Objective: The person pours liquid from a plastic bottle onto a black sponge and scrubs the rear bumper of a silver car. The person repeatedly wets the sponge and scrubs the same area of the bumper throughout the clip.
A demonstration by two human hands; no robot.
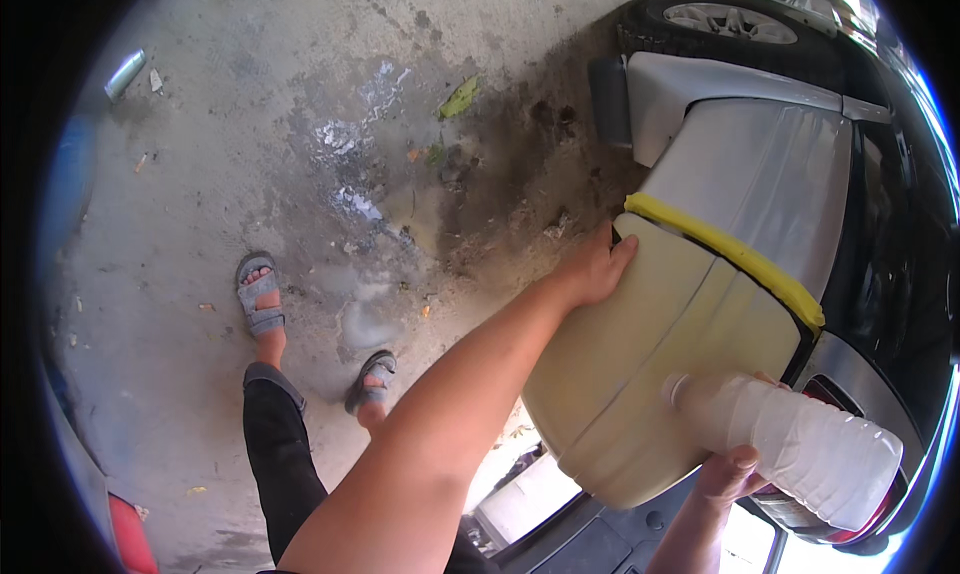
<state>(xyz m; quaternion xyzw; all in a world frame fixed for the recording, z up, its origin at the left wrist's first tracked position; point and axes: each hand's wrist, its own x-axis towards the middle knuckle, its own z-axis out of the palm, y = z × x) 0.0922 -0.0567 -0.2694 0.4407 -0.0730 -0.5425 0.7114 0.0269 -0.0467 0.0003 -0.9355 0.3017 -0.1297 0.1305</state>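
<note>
A yellowish-coated car body panel (645,334) with a crease along it lies before me. My left hand (600,266) is at its left edge, thumb on the face and fingers passing out of sight around the rim. In my right hand (739,469) is a ribbed plastic bottle (817,446), cloudy white and tilted, its neck pointing left over the panel. I cannot tell whether the neck touches the panel or is capped. A bright yellow strip (727,251) runs along the seam between this panel and a silver one (765,161).
A car wheel (727,22) is at top right, and a red tail light (892,491) sits partly behind the bottle. Wet patches (367,322), a leaf (459,97) and a can (125,74) mark the concrete floor (202,184). My sandalled feet (261,296) stand left.
</note>
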